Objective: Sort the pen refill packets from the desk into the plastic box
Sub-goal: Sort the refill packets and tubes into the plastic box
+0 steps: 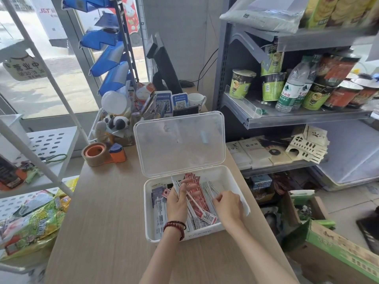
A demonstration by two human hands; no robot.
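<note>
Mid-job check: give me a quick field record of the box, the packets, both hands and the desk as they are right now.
box: white plastic box on the wooden desk, clear lid hinged open, upright
contents: red refill packets in the middle, dark and white packets on the left side
left hand: left hand inside the box, grip closed on thin white packets
right hand: right hand inside the box, fingers on clear packets; grip unclear
loose packets on desk: none visible
nearby: tape roll beyond the box
</note>
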